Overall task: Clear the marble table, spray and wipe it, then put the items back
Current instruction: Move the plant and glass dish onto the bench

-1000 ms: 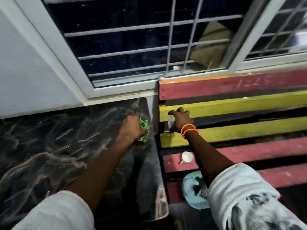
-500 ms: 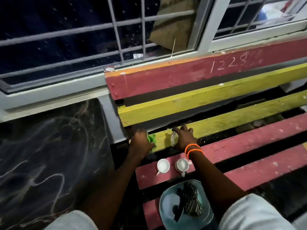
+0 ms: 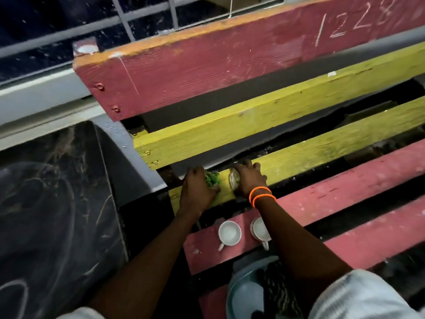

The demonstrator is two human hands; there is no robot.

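Now a small green plant (image 3: 212, 179) is held in the left hand (image 3: 197, 192), with the fingers closed around it. A small clear glass thing (image 3: 234, 181) is gripped by the right hand (image 3: 249, 180), and what it is cannot be told. Both things are pressed down on a yellow plank (image 3: 322, 148) of a painted wooden bench (image 3: 230, 65). The two hands are kept close side by side, with only the plant and the glass thing between them. Two orange bands (image 3: 262, 196) are worn on the right wrist.

Just below the hands, on a red plank (image 3: 345, 192), two white cups are seen. One white cup (image 3: 229, 233) is set below the left hand, with its handle turned toward the person. The other white cup (image 3: 259, 229) is partly hidden under the right arm. Lower still, under the right arm, a pale blue plate (image 3: 243, 295) is found with a dark striped thing (image 3: 278, 288) lying on it.

Off to the left of the left hand, the dark marble table (image 3: 53, 215) is seen, and its top is bare in the part that shows. Far above the hands, a barred window (image 3: 92, 24) is seen behind the bench. White chalk numbers (image 3: 354, 21) are written on the top red board.
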